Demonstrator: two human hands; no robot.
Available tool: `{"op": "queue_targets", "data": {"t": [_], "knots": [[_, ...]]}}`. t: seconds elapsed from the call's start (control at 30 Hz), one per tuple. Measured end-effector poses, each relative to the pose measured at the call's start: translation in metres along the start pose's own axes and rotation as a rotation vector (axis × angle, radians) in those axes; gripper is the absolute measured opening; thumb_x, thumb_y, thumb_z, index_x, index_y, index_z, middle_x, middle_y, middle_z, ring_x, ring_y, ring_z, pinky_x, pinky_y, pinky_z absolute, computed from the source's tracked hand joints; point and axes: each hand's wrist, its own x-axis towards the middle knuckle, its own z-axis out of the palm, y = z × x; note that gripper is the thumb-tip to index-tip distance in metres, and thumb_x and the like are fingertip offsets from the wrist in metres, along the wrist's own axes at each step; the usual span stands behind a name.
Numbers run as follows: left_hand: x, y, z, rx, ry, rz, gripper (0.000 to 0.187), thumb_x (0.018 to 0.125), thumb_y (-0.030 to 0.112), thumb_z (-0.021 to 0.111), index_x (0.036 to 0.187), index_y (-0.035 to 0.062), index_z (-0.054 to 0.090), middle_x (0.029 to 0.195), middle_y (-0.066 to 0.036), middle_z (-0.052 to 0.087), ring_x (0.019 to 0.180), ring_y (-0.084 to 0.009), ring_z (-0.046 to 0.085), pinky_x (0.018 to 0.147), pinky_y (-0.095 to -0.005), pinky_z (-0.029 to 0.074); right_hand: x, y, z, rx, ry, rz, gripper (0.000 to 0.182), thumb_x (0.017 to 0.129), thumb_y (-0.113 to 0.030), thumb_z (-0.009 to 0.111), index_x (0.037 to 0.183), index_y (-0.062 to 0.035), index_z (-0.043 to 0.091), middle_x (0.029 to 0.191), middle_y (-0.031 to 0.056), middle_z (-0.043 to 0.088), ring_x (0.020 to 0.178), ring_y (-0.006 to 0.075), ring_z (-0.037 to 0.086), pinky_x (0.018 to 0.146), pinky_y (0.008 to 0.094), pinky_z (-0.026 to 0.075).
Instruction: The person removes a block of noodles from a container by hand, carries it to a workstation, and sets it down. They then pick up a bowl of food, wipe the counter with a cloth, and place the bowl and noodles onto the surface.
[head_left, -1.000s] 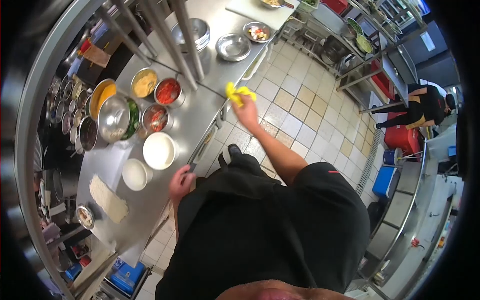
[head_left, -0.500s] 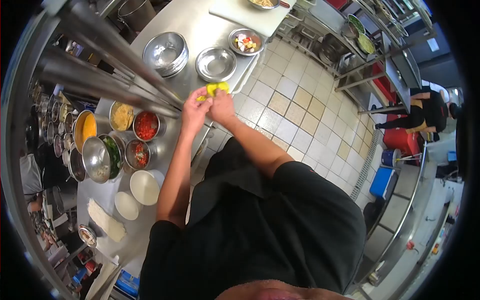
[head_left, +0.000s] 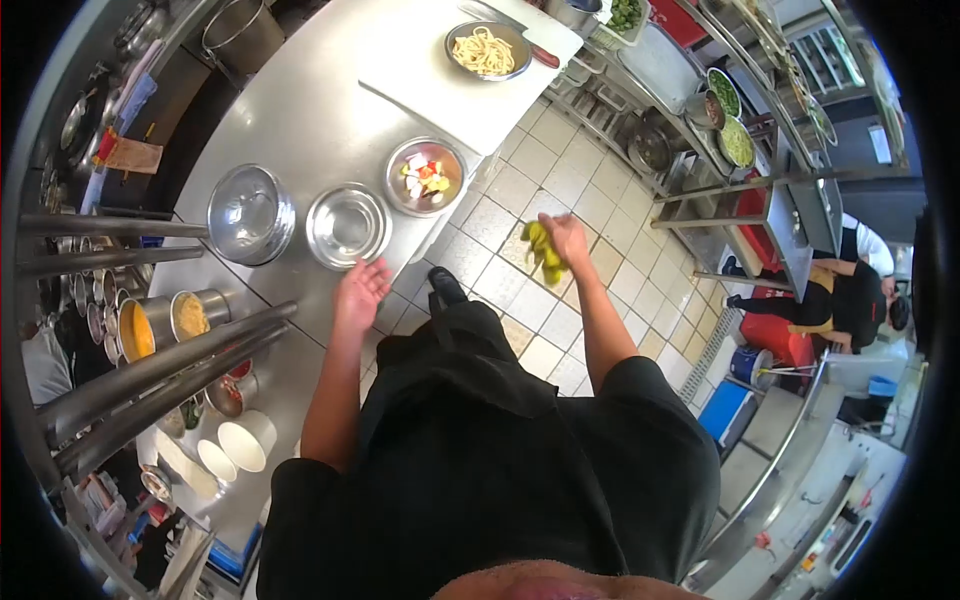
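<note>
My right hand (head_left: 566,240) is out over the tiled floor, closed on a crumpled yellow-green cloth (head_left: 541,252) that hangs from the fingers. My left hand (head_left: 361,294) is open with its fingers spread, right by the near rim of a shiny steel bowl (head_left: 348,226) on the steel counter. Just beyond sits a second steel bowl (head_left: 425,177) with chopped red, white and yellow-green pieces in it. To the left, a stack of metal bowls (head_left: 250,215) stands on the counter.
A white cutting board (head_left: 410,85) carries a bowl of noodles (head_left: 486,52) beside a red-handled knife (head_left: 543,56). Metal poles (head_left: 170,370) cross over the counter at left, near ingredient pots (head_left: 190,316). A person (head_left: 858,292) stands at far right near shelving.
My hands have parted: the right has swung right over the floor with the cloth, and the left has let go and opened. The view has shifted along the counter, showing more of the cutting board.
</note>
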Motion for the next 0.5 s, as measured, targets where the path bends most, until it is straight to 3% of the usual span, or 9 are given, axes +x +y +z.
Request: {"op": "queue_targets", "data": {"t": [0.03, 0.1, 0.17, 0.27, 0.33, 0.37, 0.43, 0.47, 0.5], "knots": [[-0.009, 0.01, 0.017, -0.04, 0.043, 0.045, 0.051, 0.092, 0.048, 0.055, 0.121, 0.0057, 0.052, 0.111, -0.006, 0.064, 0.093, -0.018, 0.062, 0.076, -0.0322, 0.049, 0.021, -0.008, -0.017, -0.083, -0.055, -0.184, 0.04, 0.082, -0.039, 0.061, 0.093, -0.0012, 0.069, 0.084, 0.0263, 0.064, 0.087, 0.0336, 0.063, 0.078, 0.0396, 0.048], [-0.019, 0.03, 0.043, 0.127, 0.024, -0.098, 0.052, 0.091, 0.049, 0.056, 0.121, 0.0059, 0.053, 0.109, -0.006, 0.064, 0.089, -0.0176, 0.063, 0.073, -0.0321, 0.05, 0.054, -0.045, -0.034, 0.18, -0.03, -0.339, 0.034, 0.083, -0.029, 0.063, 0.107, -0.0054, 0.067, 0.09, 0.019, 0.066, 0.088, 0.0272, 0.063, 0.077, 0.0365, 0.049], [-0.015, 0.029, 0.06, 0.351, -0.018, -0.166, 0.058, 0.089, 0.052, 0.058, 0.123, 0.005, 0.051, 0.107, -0.008, 0.065, 0.085, -0.0172, 0.064, 0.069, -0.0316, 0.05, 0.102, -0.082, -0.05, 0.272, -0.292, -0.333, 0.041, 0.086, -0.028, 0.064, 0.119, -0.0043, 0.061, 0.098, 0.0135, 0.065, 0.088, 0.0237, 0.064, 0.076, 0.0349, 0.051], [-0.003, 0.022, 0.114, 0.518, -0.037, -0.107, 0.063, 0.087, 0.054, 0.06, 0.125, 0.005, 0.051, 0.107, -0.01, 0.065, 0.088, -0.0182, 0.064, 0.071, -0.0317, 0.05, 0.153, -0.147, -0.048, 0.808, -0.478, 0.041, 0.048, 0.09, -0.039, 0.061, 0.116, 0.0012, 0.06, 0.099, 0.0131, 0.066, 0.084, 0.0243, 0.066, 0.074, 0.0353, 0.053], [0.015, 0.017, 0.141, 0.455, 0.012, -0.066, 0.065, 0.086, 0.055, 0.061, 0.124, 0.004, 0.05, 0.104, -0.011, 0.065, 0.088, -0.0193, 0.064, 0.071, -0.0329, 0.05, 0.197, -0.164, -0.04, 0.977, -0.718, 0.139, 0.055, 0.093, -0.045, 0.057, 0.12, 0.0022, 0.056, 0.103, 0.0127, 0.066, 0.082, 0.025, 0.066, 0.073, 0.0368, 0.055], [0.031, 0.011, 0.149, 0.388, 0.07, -0.067, 0.061, 0.086, 0.054, 0.061, 0.119, 0.0037, 0.052, 0.101, -0.011, 0.065, 0.085, -0.0199, 0.064, 0.069, -0.0347, 0.05, 0.211, -0.172, -0.026, 1.031, -0.743, 0.091, 0.062, 0.093, -0.055, 0.049, 0.111, 0.0035, 0.061, 0.096, 0.012, 0.07, 0.081, 0.0245, 0.068, 0.076, 0.0378, 0.055], [0.054, -0.005, 0.153, 0.269, 0.152, -0.008, 0.052, 0.087, 0.048, 0.061, 0.112, 0.0028, 0.056, 0.096, -0.011, 0.065, 0.081, -0.0209, 0.065, 0.065, -0.0369, 0.05, 0.244, -0.161, -0.007, 1.069, -0.645, -0.205, 0.053, 0.095, -0.049, 0.048, 0.116, -0.001, 0.057, 0.102, 0.0109, 0.068, 0.084, 0.0252, 0.067, 0.074, 0.0372, 0.054], [0.061, -0.01, 0.152, 0.229, 0.178, 0.049, 0.048, 0.087, 0.044, 0.061, 0.11, 0.0023, 0.057, 0.094, -0.011, 0.064, 0.079, -0.0213, 0.066, 0.063, -0.0374, 0.052, 0.232, -0.171, -0.016, 0.939, -0.73, -0.208, 0.047, 0.096, -0.043, 0.049, 0.12, -0.0028, 0.055, 0.109, 0.0118, 0.066, 0.087, 0.0252, 0.066, 0.074, 0.0351, 0.054], [0.067, -0.016, 0.15, 0.115, 0.22, 0.08, 0.039, 0.086, 0.034, 0.063, 0.107, 0.0021, 0.058, 0.093, -0.012, 0.065, 0.075, -0.0221, 0.068, 0.057, -0.037, 0.055, 0.252, -0.17, -0.014, 0.922, -0.901, -0.026, 0.044, 0.096, -0.039, 0.051, 0.123, -0.0049, 0.054, 0.105, 0.0113, 0.066, 0.085, 0.0229, 0.065, 0.069, 0.0323, 0.054]]}}
